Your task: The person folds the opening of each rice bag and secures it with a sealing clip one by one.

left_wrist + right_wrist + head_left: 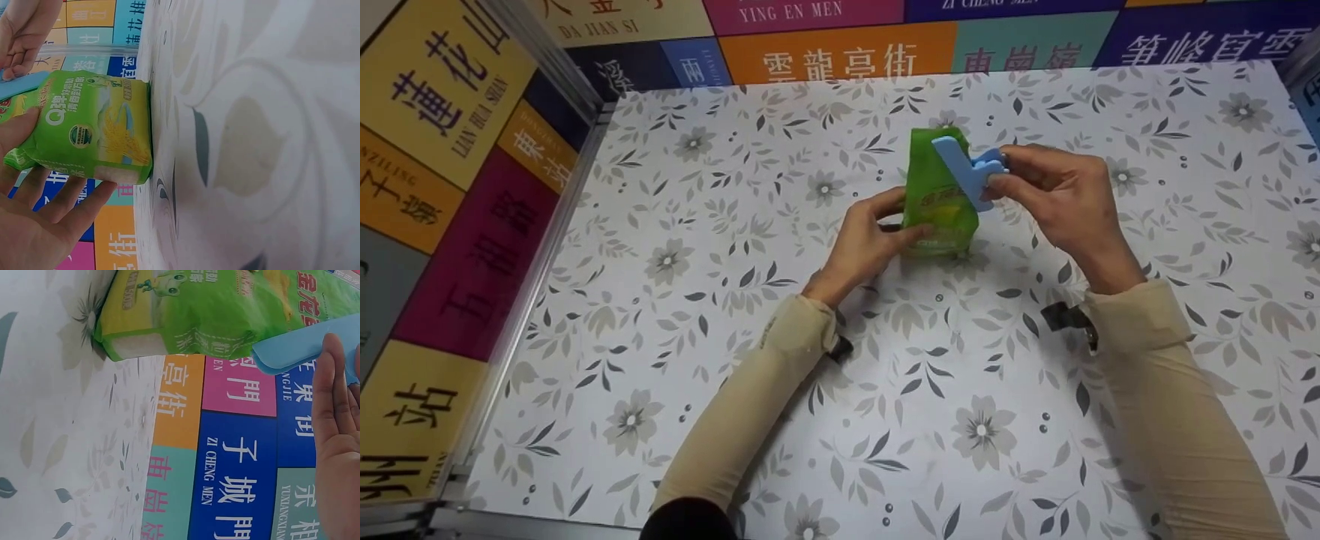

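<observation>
A green rice bag (934,199) with yellow grain pictures stands upright on the patterned table. My left hand (874,236) holds its left side, thumb toward the near face and fingers spread behind; in the left wrist view the bag (93,124) sits between thumb and fingers. With thumb and fingertips, my right hand (1061,191) pinches a light blue bag clip (960,169). The clip slants across the bag's upper right part. In the right wrist view, the clip (298,346) overlaps the bag (185,315); whether its jaws grip the bag I cannot tell.
The white table (810,360) has a grey flower and leaf print. Colourful panels with large characters (840,52) stand along the back, with more panels (457,225) at the left. A metal frame edge (540,277) runs along the left side.
</observation>
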`<action>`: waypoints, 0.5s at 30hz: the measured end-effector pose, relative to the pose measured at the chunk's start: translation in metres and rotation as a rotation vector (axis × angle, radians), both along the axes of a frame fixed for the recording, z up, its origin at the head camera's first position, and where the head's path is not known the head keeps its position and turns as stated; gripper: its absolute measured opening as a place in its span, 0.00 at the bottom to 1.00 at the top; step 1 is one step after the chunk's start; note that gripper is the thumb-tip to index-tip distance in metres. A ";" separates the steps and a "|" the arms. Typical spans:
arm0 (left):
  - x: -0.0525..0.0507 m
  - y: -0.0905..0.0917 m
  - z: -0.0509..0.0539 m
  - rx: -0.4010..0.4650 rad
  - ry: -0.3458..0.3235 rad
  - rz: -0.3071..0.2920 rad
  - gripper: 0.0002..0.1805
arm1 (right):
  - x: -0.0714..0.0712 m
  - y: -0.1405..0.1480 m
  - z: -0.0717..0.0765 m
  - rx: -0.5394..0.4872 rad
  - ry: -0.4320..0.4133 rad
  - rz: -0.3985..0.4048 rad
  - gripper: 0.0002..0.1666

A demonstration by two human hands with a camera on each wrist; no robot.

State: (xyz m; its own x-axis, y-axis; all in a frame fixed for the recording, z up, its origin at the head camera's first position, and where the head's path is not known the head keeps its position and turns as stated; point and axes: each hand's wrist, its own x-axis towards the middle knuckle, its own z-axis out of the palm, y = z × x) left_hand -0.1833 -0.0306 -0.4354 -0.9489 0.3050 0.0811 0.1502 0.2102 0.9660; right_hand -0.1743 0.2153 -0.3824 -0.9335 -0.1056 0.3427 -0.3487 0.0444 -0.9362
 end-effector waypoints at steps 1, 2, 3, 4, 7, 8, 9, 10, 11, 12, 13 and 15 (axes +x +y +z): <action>0.000 0.000 0.000 -0.001 0.000 0.001 0.27 | 0.000 -0.001 0.001 0.002 0.000 -0.004 0.18; 0.000 0.000 0.000 -0.003 -0.002 0.002 0.27 | 0.000 -0.001 0.001 0.005 0.001 -0.009 0.18; 0.000 0.000 0.000 -0.003 -0.005 0.001 0.27 | 0.000 -0.002 0.001 0.007 0.001 -0.013 0.18; 0.000 0.000 0.000 -0.004 -0.004 0.001 0.27 | 0.000 -0.002 0.001 0.004 0.002 -0.014 0.18; 0.000 0.000 0.000 -0.009 0.006 -0.002 0.27 | 0.001 -0.003 0.002 -0.011 0.006 -0.012 0.17; 0.000 0.000 0.000 -0.010 0.011 -0.003 0.27 | 0.001 -0.003 0.002 -0.015 0.008 -0.010 0.17; 0.000 0.000 0.000 -0.010 0.012 -0.003 0.27 | 0.001 -0.003 0.003 -0.021 0.011 -0.006 0.17; 0.000 0.000 0.000 -0.010 0.012 -0.003 0.27 | 0.001 -0.003 0.003 -0.026 0.015 -0.002 0.17; 0.000 0.000 0.000 -0.009 0.010 -0.002 0.27 | 0.001 -0.003 0.003 -0.031 0.018 0.001 0.17; 0.000 0.000 0.000 -0.008 0.007 -0.002 0.27 | 0.001 -0.004 0.004 -0.034 0.023 0.003 0.17; 0.000 0.000 0.001 -0.007 0.005 -0.002 0.27 | 0.000 -0.004 0.004 -0.038 0.030 0.006 0.17; 0.000 0.000 0.001 -0.002 -0.001 -0.001 0.27 | -0.001 -0.005 0.005 -0.042 0.044 0.013 0.17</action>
State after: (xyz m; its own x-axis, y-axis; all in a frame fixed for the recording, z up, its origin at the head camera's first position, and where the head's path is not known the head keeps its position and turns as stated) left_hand -0.1830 -0.0307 -0.4344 -0.9485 0.3066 0.0793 0.1494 0.2122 0.9658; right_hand -0.1749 0.2102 -0.3777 -0.9160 -0.1023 0.3880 -0.3901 0.0002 -0.9208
